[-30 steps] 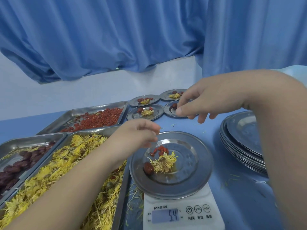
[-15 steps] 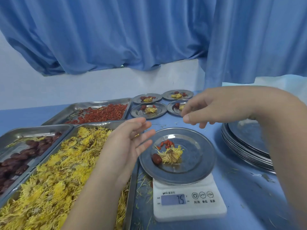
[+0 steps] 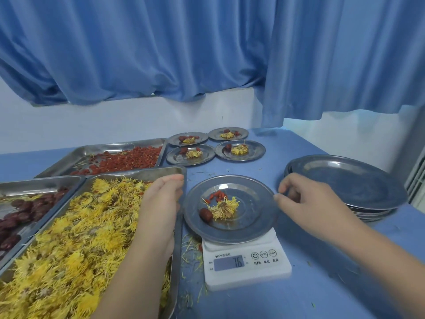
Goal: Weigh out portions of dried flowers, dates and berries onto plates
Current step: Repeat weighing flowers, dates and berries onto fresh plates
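One white kitchen scale (image 3: 247, 276) sits nearest me, under and between my fingers, its display showing the digits 7 and 6. On it rests a steel plate (image 3: 253, 217) carrying a dried chrysanthemum flower (image 3: 224, 209). A dark red date (image 3: 205, 214) touches the flower's near-left side, and a few goji berries (image 3: 217, 196) lie just beyond it.

My right fingers (image 3: 286, 185) are curled at the plate's right rim, thumb on top of the edge, pinching it. My left fingers (image 3: 173, 180) are bent down at the plate's left rim, over the corner of the flower tray (image 3: 128, 174). Their tips are hidden, so I cannot tell whether they grip anything.

Left of my left fingers lies the date tray (image 3: 46, 179), and beyond them the goji tray (image 3: 119, 145). Just right of my right fingers stands a stack of empty plates (image 3: 345, 180). Well beyond both, four filled plates (image 3: 207, 157) sit on the blue counter (image 3: 322, 295) before a blue curtain (image 3: 161, 54).
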A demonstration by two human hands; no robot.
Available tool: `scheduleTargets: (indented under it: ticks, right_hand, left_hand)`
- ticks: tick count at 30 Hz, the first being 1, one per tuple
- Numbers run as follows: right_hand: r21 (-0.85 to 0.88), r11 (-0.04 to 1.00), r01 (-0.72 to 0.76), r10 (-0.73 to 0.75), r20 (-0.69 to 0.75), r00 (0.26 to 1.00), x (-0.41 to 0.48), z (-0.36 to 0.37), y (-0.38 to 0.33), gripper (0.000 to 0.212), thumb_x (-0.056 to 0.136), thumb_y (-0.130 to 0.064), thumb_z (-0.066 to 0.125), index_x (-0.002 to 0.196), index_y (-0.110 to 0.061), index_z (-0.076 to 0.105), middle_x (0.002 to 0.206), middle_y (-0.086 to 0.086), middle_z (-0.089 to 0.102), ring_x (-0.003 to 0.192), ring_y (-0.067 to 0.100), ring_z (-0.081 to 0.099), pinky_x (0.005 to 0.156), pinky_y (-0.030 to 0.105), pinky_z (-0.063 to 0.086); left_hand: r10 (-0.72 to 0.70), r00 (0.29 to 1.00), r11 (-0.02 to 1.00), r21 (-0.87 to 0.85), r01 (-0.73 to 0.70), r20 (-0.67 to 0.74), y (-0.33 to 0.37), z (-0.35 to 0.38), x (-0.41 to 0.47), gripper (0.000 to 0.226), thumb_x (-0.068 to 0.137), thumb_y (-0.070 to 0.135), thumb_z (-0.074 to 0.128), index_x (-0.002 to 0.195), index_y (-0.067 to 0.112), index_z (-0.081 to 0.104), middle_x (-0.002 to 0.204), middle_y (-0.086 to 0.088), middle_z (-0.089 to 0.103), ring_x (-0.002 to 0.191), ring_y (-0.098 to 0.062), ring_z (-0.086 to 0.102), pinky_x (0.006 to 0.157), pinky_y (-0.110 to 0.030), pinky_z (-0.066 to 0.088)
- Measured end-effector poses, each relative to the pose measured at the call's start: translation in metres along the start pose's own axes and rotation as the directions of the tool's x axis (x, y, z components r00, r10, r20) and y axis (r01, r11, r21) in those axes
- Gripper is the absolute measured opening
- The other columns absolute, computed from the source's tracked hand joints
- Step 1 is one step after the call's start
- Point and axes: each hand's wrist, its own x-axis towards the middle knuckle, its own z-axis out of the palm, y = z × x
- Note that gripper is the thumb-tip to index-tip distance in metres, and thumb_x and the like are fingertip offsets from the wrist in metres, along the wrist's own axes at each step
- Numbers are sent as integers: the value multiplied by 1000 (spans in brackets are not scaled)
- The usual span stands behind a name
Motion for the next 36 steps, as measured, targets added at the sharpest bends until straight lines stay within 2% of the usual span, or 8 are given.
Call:
scheduleTargets:
  ticks: [6, 10, 14, 22, 26, 31, 34, 36]
  right_hand:
    - [-26, 995, -94, 96, 90, 991, -1, 13, 6, 15, 86, -38, 58, 79, -28, 50, 61, -7, 64, 52, 9, 63, 62, 30, 51]
    - [214, 962, -170, 147, 121, 982, 1, 20, 7, 10, 88, -19, 59, 80, -20, 53, 72, 4, 64, 44, 17, 63, 42, 26, 48]
    - [322, 931, -172, 138, 123, 983, 3, 22, 7, 10, 89, -12, 58, 80, -15, 57, 69, 8, 63, 46, 19, 63, 42, 28, 49]
    - [682, 689, -245, 169, 177, 969, 26, 1, -4, 8, 92, 2, 55, 86, -2, 59, 61, 13, 54, 50, 25, 61, 48, 31, 51]
    - [723, 637, -270, 165, 214, 963, 53, -19, -7, 6, 90, 2, 58, 87, -3, 61, 64, 12, 58, 51, 23, 61, 52, 30, 53]
    - [731, 612, -301, 118, 292, 949, 89, -44, -5, 9, 88, 2, 61, 94, -5, 60, 60, 8, 59, 54, 19, 59, 50, 27, 49]
    - [651, 663, -370, 138, 379, 915, 109, -58, 1, 12, 88, -2, 61, 98, -8, 60, 57, 5, 55, 47, 15, 50, 43, 23, 38]
    - [609, 679, -409, 164, 418, 894, 121, -64, 6, 10, 89, -3, 59, 95, -10, 58, 51, 4, 52, 39, 13, 42, 40, 22, 27]
  left_hand:
    - [-27, 996, 1000, 11, 26, 79, 1, 6, -8, 13, 91, 24, 60, 96, 27, 73, 105, 9, 72, 104, -14, 67, 101, -45, 46]
    - [12, 993, 1000, 18, -14, 117, 3, 8, -12, 22, 91, 19, 60, 82, 33, 75, 98, 13, 74, 100, -12, 70, 102, -47, 45]
    - [43, 989, 999, 21, -47, 142, 3, 9, -12, 23, 92, 17, 59, 81, 31, 74, 97, 12, 74, 97, -11, 71, 99, -46, 46]
    - [115, 976, 977, -200, -77, 185, 24, 10, -1, 20, 94, 3, 51, 90, 6, 70, 101, -6, 75, 96, -18, 72, 82, -35, 45]
    - [117, 971, 968, -242, -65, 209, 42, 20, 14, 18, 94, 2, 49, 93, 1, 67, 104, -11, 73, 97, -23, 72, 82, -39, 46]
    - [160, 959, 978, -172, -121, 235, 58, 43, 43, 22, 96, 3, 46, 91, 4, 67, 103, -13, 73, 97, -23, 72, 66, -33, 41]
    - [176, 956, 982, -110, -153, 236, 62, 61, 61, 21, 95, 3, 49, 90, 5, 69, 99, -11, 74, 95, -22, 73, 59, -23, 45]
    - [180, 953, 983, -84, -165, 243, 64, 75, 72, 23, 94, 2, 51, 83, 8, 70, 94, -11, 75, 93, -24, 73, 69, -27, 47]
